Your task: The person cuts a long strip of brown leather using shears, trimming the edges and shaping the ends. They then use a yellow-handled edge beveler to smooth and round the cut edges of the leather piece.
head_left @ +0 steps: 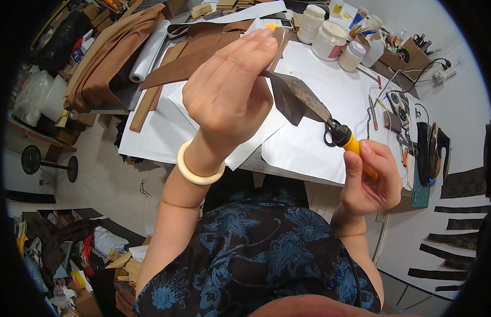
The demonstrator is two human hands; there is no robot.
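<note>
My right hand (375,177) is closed around the yellow handle of a trowel-like tool (303,100). Its dark, pointed metal blade reaches up and left, with the tip close to the fingers of my left hand (235,79). That left hand is raised over the table, fingers bent together around a narrow brown strip (278,48), which looks like leather. Most of the strip is hidden behind the hand, and whether the blade tip touches it I cannot tell. A long brown leather piece (169,74) lies on the table behind my left hand.
White paper (303,148) covers much of the table. White jars (330,41) and bottles stand at the back right. A pair of black scissors (328,136) lies behind the tool's neck. Brown material (116,58) and a white roll (150,50) rest at the left.
</note>
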